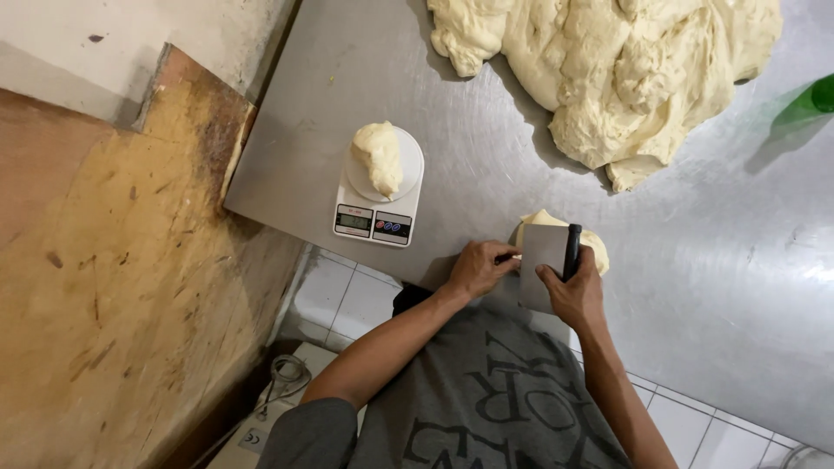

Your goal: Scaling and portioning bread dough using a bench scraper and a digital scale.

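Note:
My right hand (573,293) grips a metal dough scraper (543,260) by its black handle, blade standing over a small piece of pale dough (593,246) near the table's front edge. My left hand (478,266) rests beside the blade, fingertips touching its left edge; whether they pinch dough is hidden. A white kitchen scale (380,217) to the left carries a lump of dough (380,156) on its round plate. A large mass of dough (617,65) lies at the far side of the steel table (730,260).
A worn wooden surface (104,260) adjoins the table on the left. A green bottle (812,100) pokes in at the right edge. White floor tiles (343,300) and a coiled cable (287,375) show below the table edge.

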